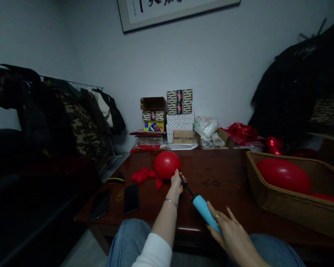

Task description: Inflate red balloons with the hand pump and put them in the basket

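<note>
My left hand (177, 181) is closed at the neck of a partly inflated red balloon (167, 164), where it meets the black tip of a balloon pump (202, 208). The pump slants from the balloon down toward me. Around its light blue body my right hand (230, 229) is closed, with some fingers partly stretched out. Just left of the balloon lies a small pile of limp red balloons (141, 175). Where the balloon's mouth sits on the tip is hidden by my left fingers.
On the dark wooden table (228, 167) are several black rings (210, 183), two dark phones (131, 199) and yellow rubber bands (120, 194). A wicker basket (281, 207) at the right holds inflated red balloons (284, 175). Stacked boxes (179, 101) stand at the back.
</note>
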Tool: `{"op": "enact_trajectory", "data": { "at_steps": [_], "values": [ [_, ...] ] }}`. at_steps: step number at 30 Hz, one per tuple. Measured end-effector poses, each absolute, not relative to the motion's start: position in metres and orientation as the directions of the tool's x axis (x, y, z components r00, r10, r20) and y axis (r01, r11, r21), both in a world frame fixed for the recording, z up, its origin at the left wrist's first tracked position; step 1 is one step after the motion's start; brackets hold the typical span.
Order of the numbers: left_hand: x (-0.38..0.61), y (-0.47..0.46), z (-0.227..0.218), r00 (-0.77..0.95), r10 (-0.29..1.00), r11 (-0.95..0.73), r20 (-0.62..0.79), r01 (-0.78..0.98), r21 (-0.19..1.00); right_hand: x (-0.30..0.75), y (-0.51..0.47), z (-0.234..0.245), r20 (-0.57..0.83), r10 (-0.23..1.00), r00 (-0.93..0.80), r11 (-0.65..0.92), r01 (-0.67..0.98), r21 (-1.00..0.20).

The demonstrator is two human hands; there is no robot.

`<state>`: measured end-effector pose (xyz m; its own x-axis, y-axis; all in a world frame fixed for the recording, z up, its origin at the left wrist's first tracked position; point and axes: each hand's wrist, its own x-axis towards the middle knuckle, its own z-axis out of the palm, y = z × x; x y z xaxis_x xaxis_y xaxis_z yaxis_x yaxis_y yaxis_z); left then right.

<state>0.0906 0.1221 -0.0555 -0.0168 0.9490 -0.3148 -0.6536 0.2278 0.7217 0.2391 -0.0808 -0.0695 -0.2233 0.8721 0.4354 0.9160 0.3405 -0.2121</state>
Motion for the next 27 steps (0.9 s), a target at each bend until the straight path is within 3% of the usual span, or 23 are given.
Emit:
{"op": "enact_trajectory", "data": {
  "at_steps": [8, 18, 27],
  "values": [
    [0.091, 0.130, -0.050, 0.002, 0.957, 0.218, -0.289, -0.660, 0.719, 0.272, -0.119, -0.069, 0.463, 0.836, -0.294, 0.388, 0.914, -0.121],
    [0.092, 0.122, -0.050, -0.002, 0.952, 0.226, -0.307, -0.671, 0.706, 0.253, -0.091, -0.068, 0.415, 0.888, -0.201, 0.319, 0.918, -0.237],
    [0.105, 0.110, -0.046, 0.028, 0.948, 0.250, -0.318, -0.686, 0.683, 0.221, -0.046, -0.040, 0.373, 0.910, -0.180, 0.267, 0.944, -0.196]
  ]
}}
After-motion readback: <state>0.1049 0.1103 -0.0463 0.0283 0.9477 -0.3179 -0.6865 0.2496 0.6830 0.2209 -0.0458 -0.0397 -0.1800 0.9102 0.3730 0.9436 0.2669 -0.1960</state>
